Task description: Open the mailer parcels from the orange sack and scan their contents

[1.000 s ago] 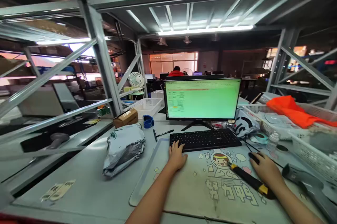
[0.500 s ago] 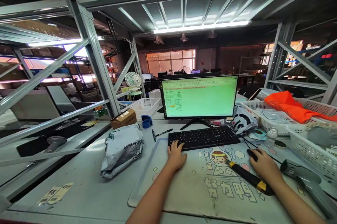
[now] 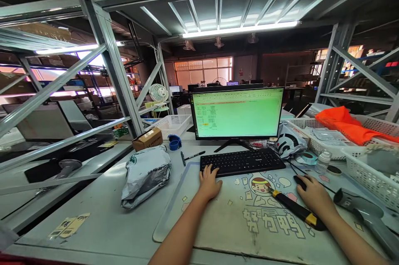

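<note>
My left hand rests at the lower left corner of a black keyboard, fingers spread over its keys. Under the fingers of my right hand is a black computer mouse, partly hidden by the hand. A black and yellow utility knife lies on the printed desk mat, just left of my right hand. Behind the keyboard stands a lit monitor with a spreadsheet-like page. To the right of my right wrist lies a grey barcode scanner.
On the left are a white plastic parcel, a small cardboard box, a blue tape roll and a black marker. At right stand white baskets, one with orange cloth, and a small bottle. Metal shelving posts frame the table.
The whole view has shifted very slightly. Both hands stay in place, the left on the keyboard and the right on the computer mouse.
</note>
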Available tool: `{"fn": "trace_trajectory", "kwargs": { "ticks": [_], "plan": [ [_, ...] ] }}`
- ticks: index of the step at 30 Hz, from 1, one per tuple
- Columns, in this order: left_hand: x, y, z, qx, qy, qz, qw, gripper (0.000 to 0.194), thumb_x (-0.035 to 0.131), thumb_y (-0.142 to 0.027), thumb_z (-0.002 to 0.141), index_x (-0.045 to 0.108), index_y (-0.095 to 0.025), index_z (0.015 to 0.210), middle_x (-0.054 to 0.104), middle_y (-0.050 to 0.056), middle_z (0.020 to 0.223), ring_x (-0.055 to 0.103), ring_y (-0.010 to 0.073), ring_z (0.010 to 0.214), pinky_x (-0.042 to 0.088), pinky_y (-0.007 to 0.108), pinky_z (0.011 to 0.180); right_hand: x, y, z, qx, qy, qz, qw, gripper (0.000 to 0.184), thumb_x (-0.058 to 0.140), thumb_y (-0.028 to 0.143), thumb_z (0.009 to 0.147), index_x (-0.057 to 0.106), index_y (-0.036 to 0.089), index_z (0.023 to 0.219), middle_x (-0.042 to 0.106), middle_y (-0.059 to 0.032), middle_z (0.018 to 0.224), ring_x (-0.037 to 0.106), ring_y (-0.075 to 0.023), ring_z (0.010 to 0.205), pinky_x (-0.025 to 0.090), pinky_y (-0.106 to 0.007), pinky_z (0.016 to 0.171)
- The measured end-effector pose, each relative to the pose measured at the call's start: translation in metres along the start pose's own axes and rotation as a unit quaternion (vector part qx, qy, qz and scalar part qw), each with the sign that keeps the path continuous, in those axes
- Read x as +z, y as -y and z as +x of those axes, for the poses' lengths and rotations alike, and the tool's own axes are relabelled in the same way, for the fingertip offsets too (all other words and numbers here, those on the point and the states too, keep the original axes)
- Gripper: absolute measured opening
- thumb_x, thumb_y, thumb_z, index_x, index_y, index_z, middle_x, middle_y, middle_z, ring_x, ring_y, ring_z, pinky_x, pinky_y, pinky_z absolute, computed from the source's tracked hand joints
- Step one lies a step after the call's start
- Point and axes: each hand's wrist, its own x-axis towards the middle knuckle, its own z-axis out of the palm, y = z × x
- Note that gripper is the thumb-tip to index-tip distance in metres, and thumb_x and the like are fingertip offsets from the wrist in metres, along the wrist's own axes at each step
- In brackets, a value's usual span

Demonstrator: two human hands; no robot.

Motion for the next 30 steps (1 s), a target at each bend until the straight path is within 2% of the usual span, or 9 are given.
{"fn": "trace_trajectory", "kwargs": {
  "ticks": [16,30],
  "plan": [
    [0.000,0.000,-0.001,-0.002,-0.003,-0.001,1.000,0.068,0.055,-0.038,0.083,0.045,-0.026,0.149,0.023,0.008,0.168,0.010,0.0281,0.157,0.004,0.053,0.126,0.015,-0.010,0.003,-0.041,-0.037,-0.004,0.998,0.055,0.034,0.036,0.091,0.064,0.014,0.131,0.059,-0.0169,0.133,0.059,-0.0319,0.119,0.049,-0.044,0.100],
    [0.000,-0.003,-0.004,0.012,-0.006,0.010,1.000,0.068,0.053,-0.038,0.085,0.044,-0.022,0.151,0.024,0.010,0.167,0.007,0.0301,0.157,0.004,0.056,0.125,0.008,-0.007,0.002,-0.029,-0.020,0.002,0.999,0.053,0.034,0.038,0.092,0.065,0.018,0.129,0.059,-0.0143,0.133,0.060,-0.0315,0.117,0.049,-0.044,0.099]
  ]
}}
